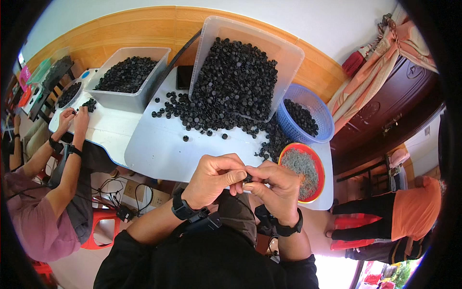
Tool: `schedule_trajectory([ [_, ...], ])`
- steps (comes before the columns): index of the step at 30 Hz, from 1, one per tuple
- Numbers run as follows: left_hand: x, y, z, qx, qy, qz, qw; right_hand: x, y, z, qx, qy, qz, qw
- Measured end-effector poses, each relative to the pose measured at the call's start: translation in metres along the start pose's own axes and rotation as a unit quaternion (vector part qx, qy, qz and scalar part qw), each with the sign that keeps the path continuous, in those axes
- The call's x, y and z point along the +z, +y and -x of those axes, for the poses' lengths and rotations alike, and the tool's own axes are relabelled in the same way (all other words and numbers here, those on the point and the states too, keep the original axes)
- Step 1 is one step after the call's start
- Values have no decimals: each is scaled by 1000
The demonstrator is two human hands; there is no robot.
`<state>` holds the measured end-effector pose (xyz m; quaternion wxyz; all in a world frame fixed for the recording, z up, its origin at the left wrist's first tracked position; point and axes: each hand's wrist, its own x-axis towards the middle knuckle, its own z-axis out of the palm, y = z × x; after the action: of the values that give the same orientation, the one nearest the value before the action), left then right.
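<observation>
My left hand [222, 177] and my right hand [275, 186] meet above the near edge of the white table. Both pinch a small black round part [248, 178] between thumbs and fingertips, which cover most of it. Beyond them, a translucent tub [293, 53] tips toward me, and black caps [236, 77] spill from it onto the tabletop. Close to my right hand stands a red bowl [321, 179] with a yellow inside, full of thin, pale grey pieces [302, 166]. A blue-violet basket [328, 108] behind the bowl contains more small black parts.
To the left, a co-worker's hands [74, 118] handle black parts at an adjoining table [113, 127] with another tub [166, 55]. Cables [113, 190] hang beside a red stool [103, 226]. A person in orange [414, 212] is at the right, near a dark wooden door [380, 111].
</observation>
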<state>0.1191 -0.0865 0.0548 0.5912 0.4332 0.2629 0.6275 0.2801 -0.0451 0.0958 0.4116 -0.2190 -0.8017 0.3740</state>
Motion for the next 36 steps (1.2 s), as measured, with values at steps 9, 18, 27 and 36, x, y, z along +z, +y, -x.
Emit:
schedule_trajectory([
  [9,1,1,-2,-7,18,-33,999,-1,6,1,11,-16,-15,1000],
  [18,1,-3,-3,-26,29,-52,998,-2,7,2,50,-21,-25,998],
  [27,1,-8,-6,-120,59,127,983,11,11,8,105,80,-65,989],
  [36,5,-12,-8,-85,70,135,985,13,19,6,-3,127,40,991],
])
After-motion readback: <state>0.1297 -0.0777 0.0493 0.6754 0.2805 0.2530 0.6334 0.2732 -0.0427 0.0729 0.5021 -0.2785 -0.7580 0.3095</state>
